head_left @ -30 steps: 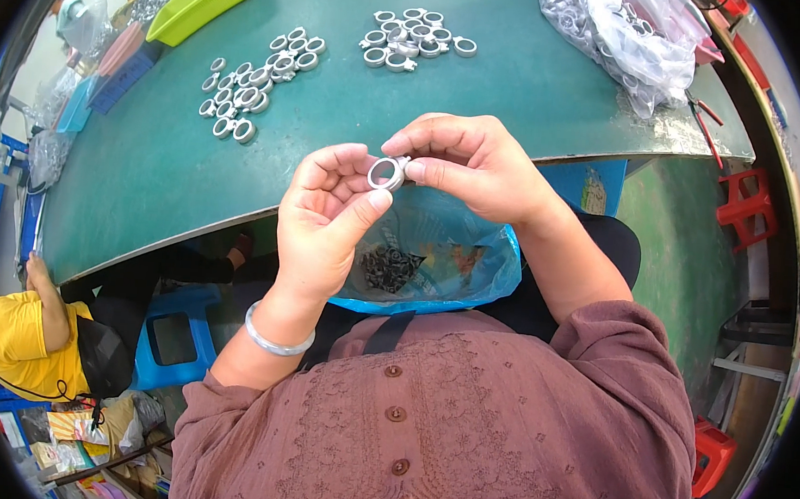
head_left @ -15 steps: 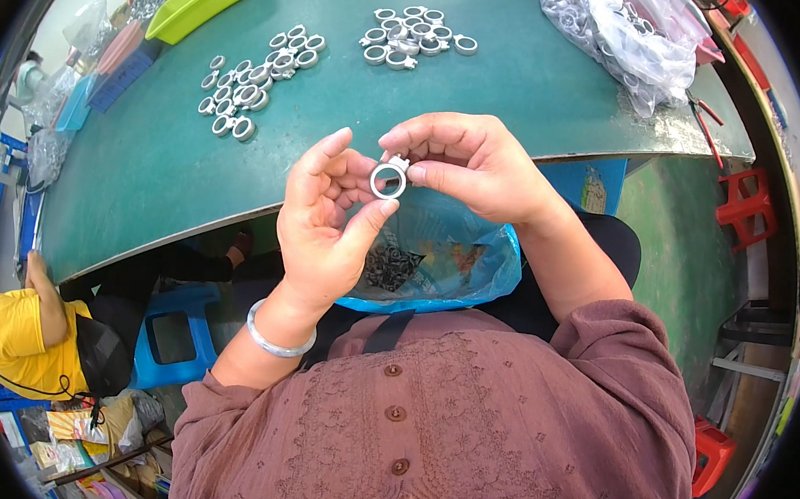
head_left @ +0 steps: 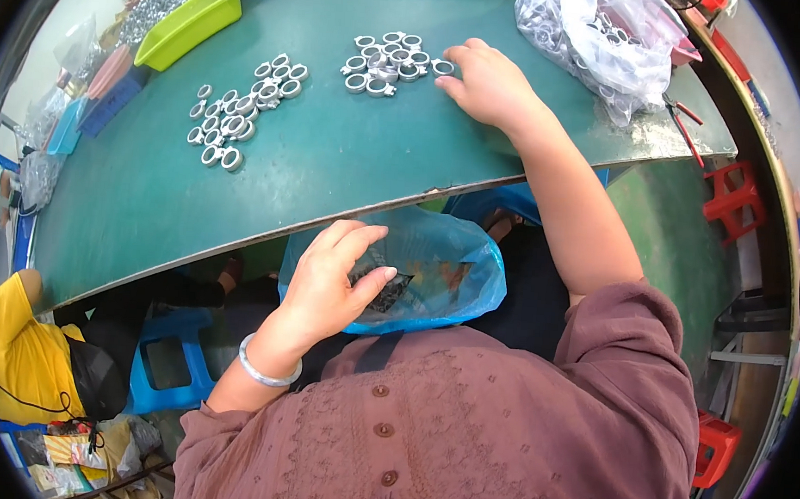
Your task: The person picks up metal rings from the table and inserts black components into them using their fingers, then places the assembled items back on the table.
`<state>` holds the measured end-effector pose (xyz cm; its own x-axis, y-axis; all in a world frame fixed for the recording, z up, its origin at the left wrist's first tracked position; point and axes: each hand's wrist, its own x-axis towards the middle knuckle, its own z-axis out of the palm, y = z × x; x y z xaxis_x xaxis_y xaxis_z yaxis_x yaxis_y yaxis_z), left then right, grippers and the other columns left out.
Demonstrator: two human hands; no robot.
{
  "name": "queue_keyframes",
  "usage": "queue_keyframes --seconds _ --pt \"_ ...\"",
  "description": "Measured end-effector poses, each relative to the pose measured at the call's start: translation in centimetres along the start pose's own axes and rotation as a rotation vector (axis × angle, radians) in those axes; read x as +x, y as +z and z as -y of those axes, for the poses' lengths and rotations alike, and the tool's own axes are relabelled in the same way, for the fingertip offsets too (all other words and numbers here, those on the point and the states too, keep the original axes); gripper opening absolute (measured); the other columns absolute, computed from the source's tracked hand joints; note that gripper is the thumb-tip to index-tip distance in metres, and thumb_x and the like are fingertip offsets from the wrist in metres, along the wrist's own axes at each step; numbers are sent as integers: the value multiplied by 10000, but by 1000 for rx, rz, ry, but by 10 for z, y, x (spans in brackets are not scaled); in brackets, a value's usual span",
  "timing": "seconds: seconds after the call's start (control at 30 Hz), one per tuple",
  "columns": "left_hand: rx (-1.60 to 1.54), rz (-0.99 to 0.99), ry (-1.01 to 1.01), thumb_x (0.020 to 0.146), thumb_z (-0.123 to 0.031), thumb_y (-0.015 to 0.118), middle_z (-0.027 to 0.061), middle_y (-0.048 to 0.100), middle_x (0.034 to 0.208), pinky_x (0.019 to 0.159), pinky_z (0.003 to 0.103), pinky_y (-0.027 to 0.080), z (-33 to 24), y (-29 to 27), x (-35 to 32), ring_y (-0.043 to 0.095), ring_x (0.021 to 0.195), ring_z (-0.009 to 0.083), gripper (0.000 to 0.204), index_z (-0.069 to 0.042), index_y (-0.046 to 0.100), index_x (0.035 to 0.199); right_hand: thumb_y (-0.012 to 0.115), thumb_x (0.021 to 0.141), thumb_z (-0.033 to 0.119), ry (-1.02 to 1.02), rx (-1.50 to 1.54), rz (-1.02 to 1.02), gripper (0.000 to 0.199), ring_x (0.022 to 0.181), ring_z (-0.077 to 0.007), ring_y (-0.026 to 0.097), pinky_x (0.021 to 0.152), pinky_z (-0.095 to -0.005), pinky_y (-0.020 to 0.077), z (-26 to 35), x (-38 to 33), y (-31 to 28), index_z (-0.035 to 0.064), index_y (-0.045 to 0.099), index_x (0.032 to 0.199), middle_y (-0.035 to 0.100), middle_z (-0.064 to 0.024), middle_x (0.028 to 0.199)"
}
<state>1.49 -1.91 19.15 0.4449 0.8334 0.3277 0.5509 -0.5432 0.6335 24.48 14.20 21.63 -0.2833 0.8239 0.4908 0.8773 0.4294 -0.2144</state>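
Note:
My right hand [head_left: 491, 84] reaches over the green table to the pile of silver metal ring clamps [head_left: 390, 63] at the middle back. Its thumb and forefinger are apart on either side of a single ring clamp [head_left: 443, 67] at the pile's right end. Lower down, my left hand [head_left: 329, 272] hovers over an opened blue plastic bag [head_left: 480, 297] at my lap. Its fingers are curved, with a gap to the thumb and nothing visible between them. Inside the bag lie small dark pieces [head_left: 387, 295], partly hidden by this hand. Another group of ring clamps [head_left: 233, 117] lies left.
A clear bag of rings [head_left: 609, 42] and red-handled pliers [head_left: 685, 130] lie at the table's right. A lime-green bin [head_left: 190, 26] stands back left beside a heap of metal parts [head_left: 162, 6]. A person in a yellow shirt [head_left: 26, 353] sits left, near a blue stool [head_left: 170, 359].
My right hand has left the ring clamp held at the centre and stretched to the far pile. My left hand has dropped toward the blue bag, and that clamp is out of sight.

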Motion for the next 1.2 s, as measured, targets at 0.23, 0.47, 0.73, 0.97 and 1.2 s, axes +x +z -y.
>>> queue_keyframes --seconds 0.23,0.47,0.73,0.97,1.2 --pt "-204 36 -90 716 -20 653 95 555 875 652 232 457 -2 -2 4 538 769 138 302 15 571 1004 594 759 266 104 -91 200 301 835 -314 560 738 -379 450 0 14 -1 19 585 931 581 -140 833" --pt "-653 -96 -248 836 -37 525 70 525 993 690 223 448 -2 -1 11 531 814 119 425 -13 392 1239 643 711 83 -68 681 -29 239 640 -83 497 580 -210 409 35 -14 -16 3 568 923 534 -24 725" --pt "-1030 -344 -169 862 -56 508 85 552 1009 705 246 466 -5 -4 36 538 862 124 375 12 410 1217 656 681 45 -326 1030 -109 299 698 -130 546 587 -245 436 93 -56 -8 28 558 963 559 -61 861" --pt "-963 -370 -117 838 -19 534 75 562 987 769 273 482 0 2 29 548 877 133 319 16 478 1150 639 681 33 -291 1021 -47 291 686 -126 529 573 -229 418 90 -63 -9 46 576 965 564 -52 867" --pt "-922 -353 -103 818 30 541 63 545 990 828 301 471 4 3 26 535 909 131 321 28 476 1132 619 694 -9 -295 1053 -31 278 705 -121 513 574 -224 415 90 -65 -13 34 577 965 557 -57 874"
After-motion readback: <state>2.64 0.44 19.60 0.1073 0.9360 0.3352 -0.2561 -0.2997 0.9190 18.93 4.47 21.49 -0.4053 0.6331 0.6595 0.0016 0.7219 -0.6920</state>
